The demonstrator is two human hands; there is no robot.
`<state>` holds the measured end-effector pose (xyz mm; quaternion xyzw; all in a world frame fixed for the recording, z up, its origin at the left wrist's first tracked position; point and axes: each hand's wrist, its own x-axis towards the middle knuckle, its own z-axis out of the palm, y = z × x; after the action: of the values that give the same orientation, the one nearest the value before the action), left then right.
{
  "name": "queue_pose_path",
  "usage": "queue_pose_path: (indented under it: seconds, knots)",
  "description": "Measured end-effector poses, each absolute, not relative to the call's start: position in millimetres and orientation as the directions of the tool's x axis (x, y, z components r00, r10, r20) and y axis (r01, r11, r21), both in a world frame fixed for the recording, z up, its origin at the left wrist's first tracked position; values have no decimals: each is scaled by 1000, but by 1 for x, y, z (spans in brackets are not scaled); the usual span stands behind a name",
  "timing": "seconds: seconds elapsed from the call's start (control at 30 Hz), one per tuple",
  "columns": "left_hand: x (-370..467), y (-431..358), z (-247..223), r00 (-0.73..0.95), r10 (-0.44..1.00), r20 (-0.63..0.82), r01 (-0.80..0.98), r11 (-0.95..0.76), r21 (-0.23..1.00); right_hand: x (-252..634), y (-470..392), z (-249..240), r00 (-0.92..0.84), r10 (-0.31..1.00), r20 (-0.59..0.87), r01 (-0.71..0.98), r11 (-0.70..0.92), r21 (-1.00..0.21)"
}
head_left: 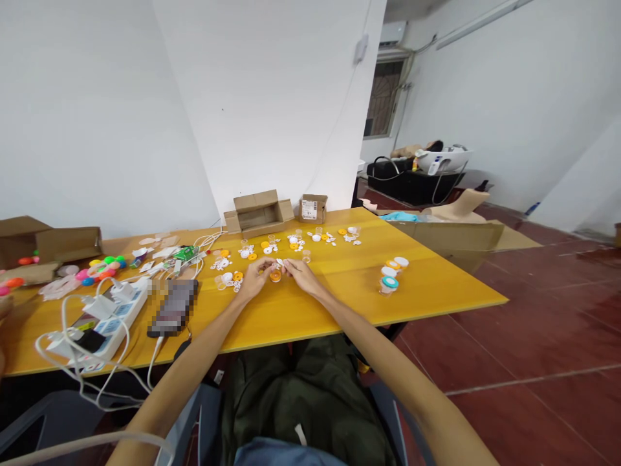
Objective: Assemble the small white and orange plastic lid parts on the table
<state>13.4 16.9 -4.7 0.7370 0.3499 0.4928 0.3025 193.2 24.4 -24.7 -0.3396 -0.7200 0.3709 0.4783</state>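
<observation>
Over the yellow table, my left hand [257, 276] and my right hand [301, 274] are close together, fingertips nearly meeting. Both are closed in a pinch on small white plastic pieces [279, 263], too small to make out exactly. Just below the fingertips is an orange round cap [275, 276], partly hidden by the left fingers; whether a finger touches it I cannot tell. Beyond my right hand stands a small clear plastic cup [306, 256]. Left of my left hand lie a white disc [227, 277], an orange ring [237, 276] and loose white bits.
Several clusters of cups, caps and white bits line the back, before an open cardboard box [259, 217] and a smaller box [313, 209]. Capped jars, one with a teal lid [389, 282], stand right. Left are a power strip [114, 330], cables and a phone [173, 307].
</observation>
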Motion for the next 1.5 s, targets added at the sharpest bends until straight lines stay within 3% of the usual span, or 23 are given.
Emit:
queue_pose_path:
  seconds: [0.33,0.63,0.83,1.03,1.23,1.5]
  knots:
    - [20,29,4,309,792,527,302,-607,736,204,29,-17,57,864,500,88,494,-865]
    - [46,62,-1,457,748,481,398,-655,642,206,32,-18,188,870,455,3,463,-886]
    - [49,69,-9,435,776,457,466,-628,624,206,34,-22,193,887,419,45,418,-907]
    - [45,55,-2,289,813,505,314,-579,752,207,37,-29,148,879,454,184,426,-886]
    - [45,44,4,267,859,437,168,-489,856,206,36,-29,30,866,500,157,489,-858]
    - [41,44,2,231,902,366,124,-400,908,206,30,-21,8,867,499,103,495,-863]
